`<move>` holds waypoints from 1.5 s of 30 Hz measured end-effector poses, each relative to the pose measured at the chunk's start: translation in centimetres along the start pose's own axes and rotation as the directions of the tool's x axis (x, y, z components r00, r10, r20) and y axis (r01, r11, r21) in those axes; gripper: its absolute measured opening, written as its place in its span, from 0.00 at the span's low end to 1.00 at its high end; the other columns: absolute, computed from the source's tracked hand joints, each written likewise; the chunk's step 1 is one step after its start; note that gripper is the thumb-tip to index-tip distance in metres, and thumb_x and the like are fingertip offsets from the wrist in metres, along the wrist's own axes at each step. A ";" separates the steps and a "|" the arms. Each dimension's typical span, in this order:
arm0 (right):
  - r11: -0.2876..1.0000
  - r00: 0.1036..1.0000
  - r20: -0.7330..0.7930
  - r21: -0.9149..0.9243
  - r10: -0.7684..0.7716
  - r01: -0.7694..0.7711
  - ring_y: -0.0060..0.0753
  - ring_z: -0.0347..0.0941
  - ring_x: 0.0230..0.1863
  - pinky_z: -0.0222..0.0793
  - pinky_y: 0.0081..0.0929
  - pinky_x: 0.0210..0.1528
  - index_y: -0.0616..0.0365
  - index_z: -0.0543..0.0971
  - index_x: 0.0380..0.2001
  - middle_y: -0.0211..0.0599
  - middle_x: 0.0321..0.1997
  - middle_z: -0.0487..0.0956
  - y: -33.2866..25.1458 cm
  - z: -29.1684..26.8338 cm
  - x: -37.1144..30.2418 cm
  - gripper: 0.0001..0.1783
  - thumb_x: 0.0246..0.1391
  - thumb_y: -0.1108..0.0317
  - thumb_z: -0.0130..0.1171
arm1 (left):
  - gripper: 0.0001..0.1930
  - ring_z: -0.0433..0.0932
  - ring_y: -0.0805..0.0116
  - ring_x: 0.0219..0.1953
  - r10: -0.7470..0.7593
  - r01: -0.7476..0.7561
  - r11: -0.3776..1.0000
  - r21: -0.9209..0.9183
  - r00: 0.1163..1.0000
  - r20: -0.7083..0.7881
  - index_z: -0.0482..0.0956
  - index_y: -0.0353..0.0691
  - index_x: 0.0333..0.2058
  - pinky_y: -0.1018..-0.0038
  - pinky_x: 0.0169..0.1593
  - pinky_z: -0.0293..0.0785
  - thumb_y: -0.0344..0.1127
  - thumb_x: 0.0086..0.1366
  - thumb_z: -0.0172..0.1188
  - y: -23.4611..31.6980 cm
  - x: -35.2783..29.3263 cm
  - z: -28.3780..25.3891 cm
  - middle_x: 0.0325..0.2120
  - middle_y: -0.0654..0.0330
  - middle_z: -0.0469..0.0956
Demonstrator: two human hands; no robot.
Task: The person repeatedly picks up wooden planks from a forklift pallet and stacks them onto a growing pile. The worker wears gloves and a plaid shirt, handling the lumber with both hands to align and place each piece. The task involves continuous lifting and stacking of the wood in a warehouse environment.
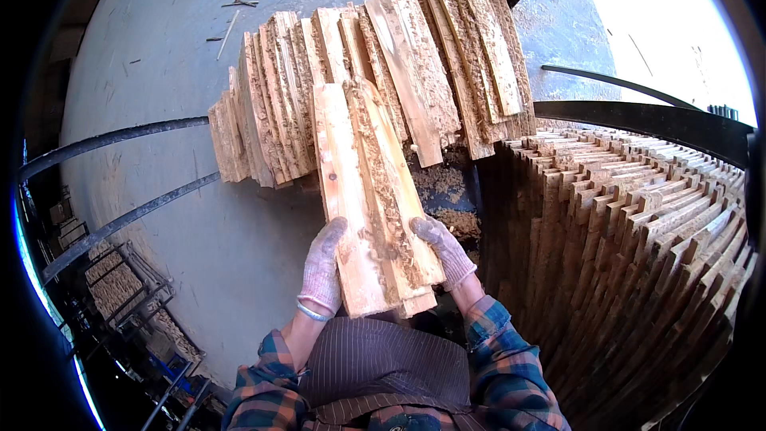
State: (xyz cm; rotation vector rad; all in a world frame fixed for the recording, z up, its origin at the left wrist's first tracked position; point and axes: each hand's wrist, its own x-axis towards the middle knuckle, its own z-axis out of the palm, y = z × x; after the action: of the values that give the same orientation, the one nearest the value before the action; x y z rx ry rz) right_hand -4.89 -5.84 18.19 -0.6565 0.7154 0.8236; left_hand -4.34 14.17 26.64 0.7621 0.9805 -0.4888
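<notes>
Between my two gloved hands is a small bundle of rough wooden boards (359, 215), pale and flat, with crumbly bark-like edges. My left hand (323, 263) grips the bundle's left side, thumb on the top face. On the opposite side my right hand (444, 250) presses in the same way, its fingers mostly hidden beneath. The far ends of these boards overlap the near edge of a long row of similar boards (403, 72). Whether they rest on that row I cannot tell.
A tall, dense stack of boards (622, 215) stands close on my right. Dark metal bars (638, 117) cross at right, and others (120, 137) at left. Wood crumbs (447, 183) lie under the row. Thin splinters (229, 34) are scattered on the grey floor (159, 56).
</notes>
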 end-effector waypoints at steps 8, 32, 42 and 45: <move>0.998 0.966 -0.253 0.043 0.063 -0.054 0.28 0.78 0.41 0.77 0.24 0.43 0.69 0.70 0.54 0.40 0.45 0.79 4.9 -3.4 -22.0 0.33 0.53 0.55 0.63 | 0.24 0.75 0.75 0.40 -0.126 0.141 0.973 0.181 0.988 -0.089 0.71 0.35 0.51 0.77 0.47 0.73 0.46 0.63 0.63 -12.8 -13.3 -0.4 0.41 0.63 0.76; 0.931 0.953 -0.285 0.309 -0.104 0.194 0.29 0.75 0.48 0.74 0.25 0.50 0.62 0.71 0.55 0.36 0.51 0.76 20.9 -23.3 -17.4 0.30 0.56 0.55 0.62 | 0.24 0.78 0.66 0.40 -0.378 0.358 0.881 0.310 0.926 0.004 0.71 0.37 0.51 0.70 0.46 0.75 0.42 0.60 0.63 -29.6 -2.5 -5.8 0.41 0.58 0.77; 0.775 0.773 0.108 0.209 -0.625 0.597 0.28 0.75 0.47 0.70 0.25 0.54 0.67 0.67 0.59 0.41 0.52 0.77 7.0 -3.4 -33.4 0.40 0.43 0.63 0.68 | 0.41 0.66 0.66 0.57 0.442 -0.648 0.616 0.448 0.755 0.484 0.55 0.36 0.65 0.73 0.59 0.66 0.33 0.56 0.68 -17.5 -26.1 4.6 0.58 0.55 0.65; 0.601 0.583 0.154 0.116 -0.798 0.791 0.25 0.71 0.53 0.66 0.24 0.57 0.66 0.62 0.64 0.40 0.56 0.74 2.8 0.9 -40.8 0.47 0.37 0.67 0.68 | 0.49 0.63 0.61 0.59 0.481 -0.839 0.338 0.426 0.544 0.688 0.50 0.34 0.66 0.68 0.63 0.61 0.46 0.53 0.68 -14.2 -32.1 8.7 0.60 0.52 0.61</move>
State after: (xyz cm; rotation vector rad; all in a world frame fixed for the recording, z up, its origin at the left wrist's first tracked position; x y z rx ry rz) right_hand -26.49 -20.59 49.58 -0.7616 0.1855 0.0134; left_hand -24.68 -0.57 52.65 1.6315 -0.1324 -0.2407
